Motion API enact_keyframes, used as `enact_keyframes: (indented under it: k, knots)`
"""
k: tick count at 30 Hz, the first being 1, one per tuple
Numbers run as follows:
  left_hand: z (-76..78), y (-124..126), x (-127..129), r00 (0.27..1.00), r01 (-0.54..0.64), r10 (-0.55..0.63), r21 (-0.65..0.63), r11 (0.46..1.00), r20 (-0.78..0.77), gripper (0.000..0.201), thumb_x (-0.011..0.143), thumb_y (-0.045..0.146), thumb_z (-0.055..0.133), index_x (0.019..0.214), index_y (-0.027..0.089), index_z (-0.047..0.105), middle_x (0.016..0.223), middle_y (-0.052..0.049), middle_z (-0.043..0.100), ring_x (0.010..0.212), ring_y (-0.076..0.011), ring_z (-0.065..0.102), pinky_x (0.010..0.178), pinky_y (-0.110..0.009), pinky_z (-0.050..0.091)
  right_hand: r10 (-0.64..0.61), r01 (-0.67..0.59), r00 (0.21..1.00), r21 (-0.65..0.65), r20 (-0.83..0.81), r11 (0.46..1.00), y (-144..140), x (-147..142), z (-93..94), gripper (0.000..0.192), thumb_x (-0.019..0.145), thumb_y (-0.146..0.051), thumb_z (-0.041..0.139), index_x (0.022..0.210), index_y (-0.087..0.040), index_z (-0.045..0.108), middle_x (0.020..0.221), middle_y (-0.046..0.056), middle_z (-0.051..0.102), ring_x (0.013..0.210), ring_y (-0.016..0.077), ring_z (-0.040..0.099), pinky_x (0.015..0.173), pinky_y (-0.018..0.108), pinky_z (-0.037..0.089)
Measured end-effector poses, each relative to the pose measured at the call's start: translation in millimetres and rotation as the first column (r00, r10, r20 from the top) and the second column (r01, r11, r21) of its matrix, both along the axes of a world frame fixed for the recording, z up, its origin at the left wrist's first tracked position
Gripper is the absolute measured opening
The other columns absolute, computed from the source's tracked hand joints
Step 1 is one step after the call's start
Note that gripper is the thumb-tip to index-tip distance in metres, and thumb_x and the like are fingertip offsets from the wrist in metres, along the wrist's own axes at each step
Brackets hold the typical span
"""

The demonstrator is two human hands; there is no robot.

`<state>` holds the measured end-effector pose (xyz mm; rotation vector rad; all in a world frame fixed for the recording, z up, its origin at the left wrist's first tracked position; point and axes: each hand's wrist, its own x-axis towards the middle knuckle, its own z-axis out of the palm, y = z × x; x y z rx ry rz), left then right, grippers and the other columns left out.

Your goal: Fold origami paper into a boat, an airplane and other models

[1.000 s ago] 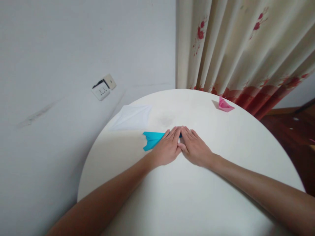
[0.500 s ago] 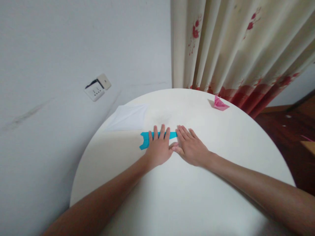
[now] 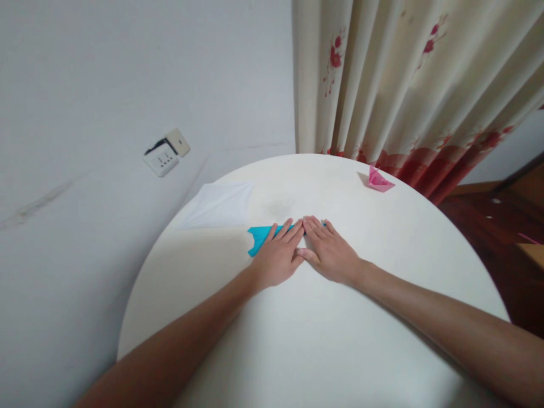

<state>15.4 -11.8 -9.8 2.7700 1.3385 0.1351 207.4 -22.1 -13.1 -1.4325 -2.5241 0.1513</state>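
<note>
Blue folded paper (image 3: 260, 237) lies flat on the round white table (image 3: 323, 340), a little left of centre and toward the far side, its notched tail poking out to the left. Both hands lie on it, palms down and fingers straight: the left hand (image 3: 278, 258) covers its middle, the right hand (image 3: 329, 252) its right end, forefingers touching. Neither grips anything; they press flat.

Pressing a crease like this goes best with even weight through the fingertips, sliding outward along the fold so the layers do not creep.

Just beyond, to the far left, a white sheet (image 3: 221, 205) lies near the table's edge, close to the blue tail. A pink paper model (image 3: 379, 180) sits well apart at the far right rim, in front of the flowered curtain (image 3: 403, 85). The near half of the table offers open room.
</note>
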Motion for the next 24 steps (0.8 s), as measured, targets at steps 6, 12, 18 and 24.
enact_keyframes:
  k: [6,12,18,24]
  knots:
    - [-1.0,0.5,0.3,1.000,-0.002,0.002,0.002,1.000,0.013,0.064,0.101,0.037,0.037,0.160,0.016,0.024,0.167,-0.007,0.023,0.157,-0.0251,0.014,0.126,-0.052,0.016,0.006,-0.006,1.000,-0.010,-0.011,1.000,0.6,0.6,-1.4,0.083,0.103,-0.063,0.017,0.158,-0.002,0.026,0.164,0.020,0.027,0.154,0.0299,0.021,0.125,0.051,0.019]
    - [0.4,0.1,1.1,1.000,-0.021,0.021,0.001,1.000,0.001,0.063,0.103,0.040,0.036,0.160,0.017,0.024,0.168,-0.007,0.022,0.156,-0.0257,0.016,0.126,-0.052,0.017,-0.015,0.015,0.999,-0.002,-0.031,1.000,0.6,1.1,-1.8,0.080,0.104,-0.062,0.019,0.157,-0.003,0.030,0.163,0.022,0.028,0.154,0.0292,0.022,0.124,0.052,0.020]
    - [3.1,-1.5,1.7,0.998,-0.051,0.051,-0.001,0.999,-0.032,0.064,0.103,0.043,0.035,0.161,0.018,0.022,0.168,-0.005,0.020,0.156,-0.0275,0.014,0.125,-0.057,0.017,-0.027,0.027,1.000,-0.012,-0.011,1.000,0.0,1.2,-0.2,0.081,0.104,-0.061,0.017,0.156,0.000,0.032,0.163,0.023,0.028,0.154,0.0308,0.022,0.124,0.053,0.020]
    - [6.7,-6.8,3.8,0.985,-0.164,0.165,0.016,0.986,-0.047,0.063,0.102,0.052,0.037,0.160,0.034,0.024,0.168,0.002,0.020,0.154,-0.0416,0.012,0.114,-0.078,0.016,-0.079,0.079,0.997,-0.023,-0.003,0.997,-2.3,1.7,2.2,0.078,0.104,-0.061,0.018,0.158,-0.005,0.031,0.164,0.019,0.026,0.154,0.0300,0.021,0.124,0.055,0.019]
